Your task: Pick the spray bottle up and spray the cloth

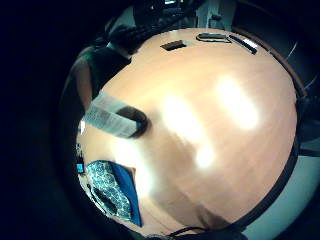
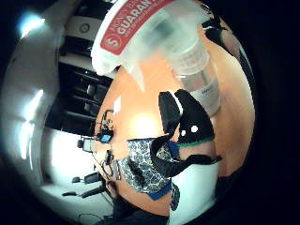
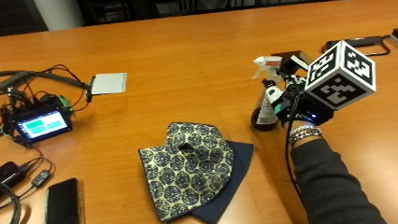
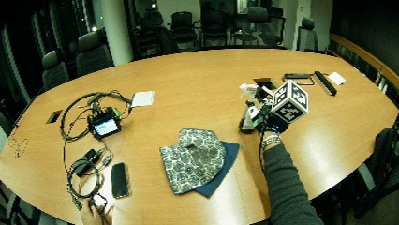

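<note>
Standing upright on the desk (image 3: 187, 60) to the right of the patterned cloth (image 3: 187, 172), the spray bottle (image 3: 267, 100) has the gloved right hand (image 3: 292, 105) curled round its neck, nozzle turned left toward the cloth, apparently ready for lifting

White spray bottle (image 3: 267, 88) with red label; cloth (image 3: 187, 165) patterned navy-on-cream, plain navy beneath

Right hand (image 3: 292, 105) reaches out from a dark-sleeved forearm, gloved fingers (image 2: 187, 122) curled around the spray bottle (image 3: 267, 91), wrist roughly level.
</note>
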